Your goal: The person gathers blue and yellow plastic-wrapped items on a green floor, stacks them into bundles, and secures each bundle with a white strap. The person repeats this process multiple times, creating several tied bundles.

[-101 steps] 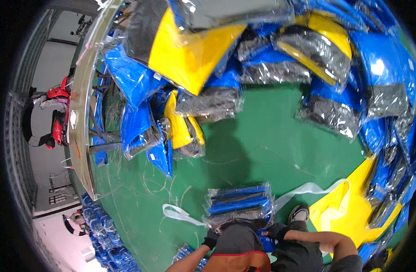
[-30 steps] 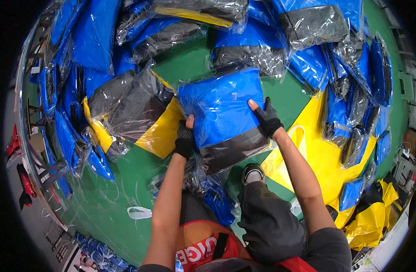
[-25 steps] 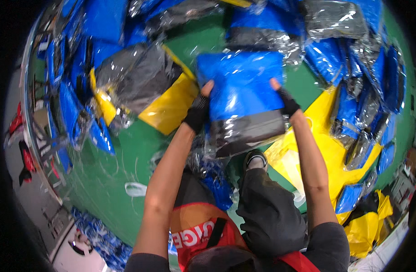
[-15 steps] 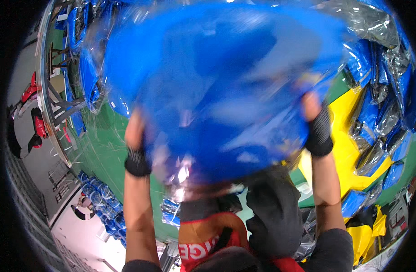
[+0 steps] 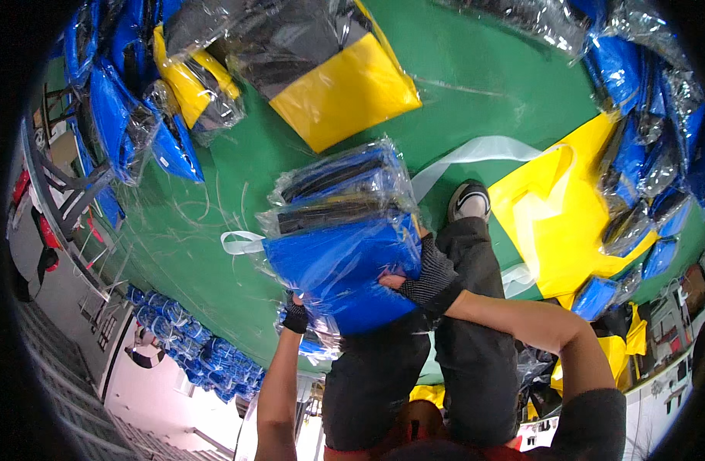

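In front of my legs is a pile of blue and black folded packs (image 5: 343,173) in clear plastic. Nearest me on the pile lies a flat blue pack (image 5: 333,265), also in shiny clear wrap. My right hand (image 5: 429,276), in a dark fingerless glove, clasps its right edge with the thumb on top. My left hand (image 5: 295,313), gloved the same way, is at its near left corner; its fingers are mostly hidden. A white strap (image 5: 483,150) comes out on the right of the pile, and a white loop (image 5: 243,243) sticks out on the left.
A yellow sheet (image 5: 552,223) lies on the green floor (image 5: 206,207) to the right, beside heaped blue packs (image 5: 637,169). Farther off is a yellow and black pack (image 5: 345,84). Tied blue bundles (image 5: 191,338) line the left; my shoe (image 5: 469,201) stands right of the pile.
The blue pack, held up close to the view, has come down onto the pile in front of my legs. My hands have lowered with it, and the right has moved inward.
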Demonstrator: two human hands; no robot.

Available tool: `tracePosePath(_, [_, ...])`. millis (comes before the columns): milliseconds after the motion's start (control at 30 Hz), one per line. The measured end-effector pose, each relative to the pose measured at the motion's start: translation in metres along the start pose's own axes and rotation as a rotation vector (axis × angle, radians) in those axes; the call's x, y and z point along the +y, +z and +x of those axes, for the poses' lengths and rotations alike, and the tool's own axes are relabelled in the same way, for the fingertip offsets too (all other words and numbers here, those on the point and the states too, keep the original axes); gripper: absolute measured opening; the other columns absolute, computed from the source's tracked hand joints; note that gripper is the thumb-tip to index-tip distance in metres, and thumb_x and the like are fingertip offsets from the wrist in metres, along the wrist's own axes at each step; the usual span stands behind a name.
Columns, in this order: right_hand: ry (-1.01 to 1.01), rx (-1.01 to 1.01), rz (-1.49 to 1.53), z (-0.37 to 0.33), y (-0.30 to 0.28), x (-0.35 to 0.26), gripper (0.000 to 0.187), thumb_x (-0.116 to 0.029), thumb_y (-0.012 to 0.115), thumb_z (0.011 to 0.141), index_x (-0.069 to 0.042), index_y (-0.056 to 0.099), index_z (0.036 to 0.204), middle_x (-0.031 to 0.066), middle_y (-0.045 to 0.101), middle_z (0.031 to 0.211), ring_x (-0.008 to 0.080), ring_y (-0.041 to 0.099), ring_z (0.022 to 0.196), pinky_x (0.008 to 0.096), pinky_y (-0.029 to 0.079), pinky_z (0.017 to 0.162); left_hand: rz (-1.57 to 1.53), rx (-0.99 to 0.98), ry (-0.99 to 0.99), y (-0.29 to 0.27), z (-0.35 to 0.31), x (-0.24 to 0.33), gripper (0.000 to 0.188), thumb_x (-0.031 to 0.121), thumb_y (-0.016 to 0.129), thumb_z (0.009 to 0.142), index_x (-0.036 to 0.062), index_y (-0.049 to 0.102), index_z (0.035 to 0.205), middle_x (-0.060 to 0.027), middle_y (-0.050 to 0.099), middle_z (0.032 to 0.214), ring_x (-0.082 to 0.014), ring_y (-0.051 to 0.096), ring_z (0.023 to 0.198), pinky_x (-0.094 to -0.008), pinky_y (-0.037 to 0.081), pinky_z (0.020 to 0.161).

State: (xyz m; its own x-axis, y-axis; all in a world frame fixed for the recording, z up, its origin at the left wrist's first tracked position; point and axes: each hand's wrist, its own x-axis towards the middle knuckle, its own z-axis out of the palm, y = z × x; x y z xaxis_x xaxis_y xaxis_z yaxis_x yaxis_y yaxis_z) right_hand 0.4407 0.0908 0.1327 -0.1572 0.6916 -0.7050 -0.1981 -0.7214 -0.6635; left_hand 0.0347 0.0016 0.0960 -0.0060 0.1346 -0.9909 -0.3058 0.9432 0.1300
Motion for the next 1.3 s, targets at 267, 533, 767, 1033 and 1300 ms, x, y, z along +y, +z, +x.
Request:
tracePosePath(267, [0.125, -0.239, -0.430, 0.021, -0.021, -0.026, 0.100, -0.054, 0.074, 0.063, 0.005, 0.030, 0.131, 0.0279, 0.044, 0.125, 0.0368, 0.046, 0.116, 0.0381, 0.039, 0.096, 1.556, 0.238, 0.710, 0.159, -0.066, 0.122, 0.059, 0.040, 0.045, 0.085, -0.0006, 0.041, 0.128, -0.0246, 0.047, 0.122, -0.0433, 0.048, 0.107, -0.0559, 0.033, 0.094])
tracePosePath(533, [-0.022, -0.106, -0.650, 0.050, -0.034, -0.013, 0.082, -0.055, 0.070, 0.061, 0.001, 0.048, 0.117, 0.0263, 0.054, 0.107, 0.0400, 0.052, 0.103, 0.0431, 0.042, 0.088, 1.799, 0.139, 1.239, 0.295, -0.011, 0.121, 0.077, 0.060, 0.036, 0.080, -0.0010, 0.044, 0.126, -0.0263, 0.044, 0.126, -0.0426, 0.039, 0.118, -0.0509, 0.025, 0.101])
tracePosePath(767, [0.022, -0.051, -0.611, 0.055, -0.024, 0.033, 0.083, -0.051, 0.067, 0.068, 0.001, 0.041, 0.128, 0.0220, 0.051, 0.120, 0.0351, 0.051, 0.109, 0.0423, 0.039, 0.095, 1.573, 0.010, 1.333, 0.282, 0.035, 0.113, 0.067, 0.053, 0.035, 0.083, -0.0033, 0.050, 0.116, -0.0255, 0.052, 0.104, -0.0434, 0.048, 0.098, -0.0497, 0.035, 0.087])
tracePosePath(1033, [0.034, -0.014, -0.521, 0.096, -0.074, 0.021, 0.080, -0.052, 0.065, 0.072, 0.001, 0.038, 0.126, 0.0204, 0.052, 0.117, 0.0328, 0.051, 0.105, 0.0401, 0.040, 0.091, 1.710, -0.044, 1.280, 0.265, 0.076, 0.130, 0.046, 0.040, 0.044, 0.083, -0.0016, 0.055, 0.099, -0.0245, 0.054, 0.096, -0.0415, 0.051, 0.089, -0.0483, 0.040, 0.076])
tracePosePath(1300, [-0.412, 1.081, 0.454, 0.146, -0.395, -0.142, 0.078, -0.055, 0.067, 0.073, -0.002, 0.040, 0.123, 0.0158, 0.053, 0.115, 0.0283, 0.051, 0.102, 0.0355, 0.041, 0.086, 1.396, -0.327, 1.508, 0.542, 0.141, 0.240, 0.048, 0.031, 0.062, 0.081, 0.0014, 0.049, 0.117, -0.0235, 0.054, 0.109, -0.0398, 0.051, 0.101, -0.0441, 0.042, 0.083])
